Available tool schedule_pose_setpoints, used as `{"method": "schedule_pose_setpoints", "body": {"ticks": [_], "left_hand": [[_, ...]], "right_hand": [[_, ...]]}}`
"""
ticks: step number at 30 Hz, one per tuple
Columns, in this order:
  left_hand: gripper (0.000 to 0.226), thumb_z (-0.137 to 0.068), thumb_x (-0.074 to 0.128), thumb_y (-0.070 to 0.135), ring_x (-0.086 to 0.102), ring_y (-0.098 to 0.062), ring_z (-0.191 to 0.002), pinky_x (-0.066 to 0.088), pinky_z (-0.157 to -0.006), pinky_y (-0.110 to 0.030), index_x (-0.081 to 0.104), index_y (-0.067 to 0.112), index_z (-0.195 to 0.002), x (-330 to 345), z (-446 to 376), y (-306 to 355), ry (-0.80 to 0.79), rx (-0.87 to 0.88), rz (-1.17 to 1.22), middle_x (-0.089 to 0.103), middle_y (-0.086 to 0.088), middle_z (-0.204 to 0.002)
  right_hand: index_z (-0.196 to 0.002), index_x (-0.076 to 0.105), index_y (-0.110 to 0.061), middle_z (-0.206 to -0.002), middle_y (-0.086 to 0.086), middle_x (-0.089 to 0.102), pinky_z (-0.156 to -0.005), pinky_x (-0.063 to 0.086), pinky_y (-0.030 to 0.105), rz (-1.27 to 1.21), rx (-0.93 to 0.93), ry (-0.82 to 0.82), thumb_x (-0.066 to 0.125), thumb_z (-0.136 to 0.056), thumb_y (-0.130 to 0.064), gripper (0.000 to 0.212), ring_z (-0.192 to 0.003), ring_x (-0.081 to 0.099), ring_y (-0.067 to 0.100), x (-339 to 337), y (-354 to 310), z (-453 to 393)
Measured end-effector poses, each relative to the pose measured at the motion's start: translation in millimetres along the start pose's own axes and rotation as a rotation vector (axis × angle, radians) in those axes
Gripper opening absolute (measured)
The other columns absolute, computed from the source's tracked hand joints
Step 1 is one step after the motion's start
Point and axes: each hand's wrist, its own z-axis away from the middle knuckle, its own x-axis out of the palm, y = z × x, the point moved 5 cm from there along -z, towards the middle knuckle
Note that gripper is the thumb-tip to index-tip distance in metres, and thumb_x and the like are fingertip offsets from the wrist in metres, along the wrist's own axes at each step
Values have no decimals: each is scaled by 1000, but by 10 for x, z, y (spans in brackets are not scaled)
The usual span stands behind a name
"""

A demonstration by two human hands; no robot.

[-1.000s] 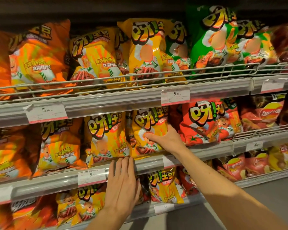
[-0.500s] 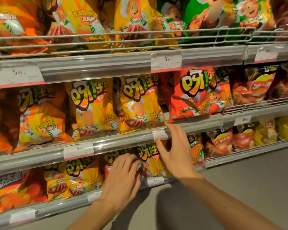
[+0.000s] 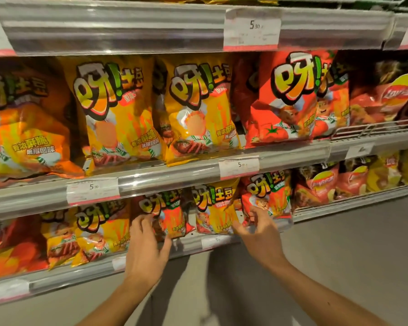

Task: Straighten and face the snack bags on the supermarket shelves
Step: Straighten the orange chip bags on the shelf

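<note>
Nearest to me, both forearms are reaching up and forward toward the bottom shelf [image 3: 151, 257]. My left hand [image 3: 145, 249] is hanging in front of the shelf lip, its fingers [image 3: 139, 223] spread apart and loosely bent, their tips touching the lower part of an orange bag [image 3: 172, 215]; they are not wrapping round it. My right hand [image 3: 260, 240] is sitting just right of that, fingers apart and curved, the thumb side brushing the lower corner of a yellow bag [image 3: 212, 208] while the other fingers are lying near a red bag [image 3: 269, 196]. The blur is stopping me from telling whether anything is pinched there.

Those three bags are standing upright on the bottom shelf, front faces outward, the orange one tilting slightly. Further left on that shelf another yellow bag [image 3: 99, 231] is leaning.

Above, the middle shelf [image 3: 174, 175] is carrying price tags [image 3: 239, 165] on its rail, and behind it two tall yellow bags [image 3: 118, 114] are standing side by side, with a tomato-red bag [image 3: 285, 100] to their right. Farther right, behind a wire fence [image 3: 372, 129], dark red crisp bags [image 3: 391, 95] are resting. The top rail [image 3: 127, 29] is crossing overhead.
</note>
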Motion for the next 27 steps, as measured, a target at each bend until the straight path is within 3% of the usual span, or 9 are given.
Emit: {"method": "schedule_pose_setpoints", "body": {"ticks": [4, 9, 12, 16, 18, 20, 23, 25, 27], "left_hand": [[69, -85, 76, 28, 38, -14, -107, 37, -97, -28, 39, -2, -134, 69, -149, -149, 87, -130, 173, 38, -11, -126], [63, -71, 82, 50, 39, -22, -93, 40, -81, -34, 46, 5, -97, 218, -338, -317, 139, -300, 243, 44, -10, -99], [64, -65, 88, 47, 58, -24, -89, 53, -78, -39, 53, 9, -103, 350, -446, -427, 50, -342, 433, 60, -10, -97], [52, -62, 92, 37, 70, -3, -83, 57, -75, -21, 65, 21, -104, 450, -552, -488, -9, -327, 556, 74, 6, -91], [48, -63, 91, 36, 69, 1, -83, 54, -75, -20, 66, 24, -102, 521, -568, -522, -41, -337, 569, 75, 9, -91], [49, -65, 91, 36, 71, -2, -85, 58, -79, -28, 67, 21, -104, 592, -562, -579, -75, -372, 590, 75, 6, -93], [54, -67, 90, 33, 71, -14, -94, 58, -90, -41, 65, 11, -110, 625, -581, -649, -122, -412, 603, 75, 0, -100], [52, -68, 90, 28, 70, -17, -98, 57, -92, -42, 65, 8, -110, 603, -608, -667, -133, -413, 626, 74, -2, -103], [51, -67, 91, 26, 70, -19, -98, 57, -89, -39, 67, 8, -108, 564, -623, -662, -128, -415, 637, 74, -3, -102]], "right_hand": [[-130, 55, -19, -117, -8, 62, -93, 49, 32, -86, -15, -110, 89, -73, -36, 69, -108, 59, 14, 273, 45, -125], [-132, 48, -22, -121, -5, 64, -99, 52, 33, -188, 19, -198, 97, -63, -27, 85, -114, 61, 14, 670, 147, -344], [-125, 51, -23, -105, -8, 74, -83, 58, 23, -252, 26, -235, 99, -59, -27, 82, -102, 70, 9, 817, 227, -484], [-115, 51, -30, -104, -12, 75, -77, 58, 19, -297, 12, -252, 100, -58, -30, 75, -97, 72, 4, 905, 269, -553], [-112, 51, -44, -105, -15, 75, -76, 56, 13, -290, -2, -264, 99, -60, -33, 72, -96, 72, 2, 928, 260, -544], [-103, 50, -60, -101, -23, 73, -71, 53, 7, -274, -10, -261, 98, -60, -36, 69, -92, 70, -5, 933, 239, -537], [-108, 53, -46, -100, -12, 73, -79, 61, 25, -253, 9, -228, 97, -57, -39, 68, -93, 72, 5, 924, 222, -527], [-111, 55, -34, -107, -4, 72, -88, 60, 41, -253, 6, -198, 97, -58, -36, 68, -100, 71, 15, 904, 195, -505], [-115, 55, -27, -111, 0, 70, -89, 60, 44, -259, 1, -185, 98, -60, -31, 70, -102, 71, 18, 869, 145, -462]]}}
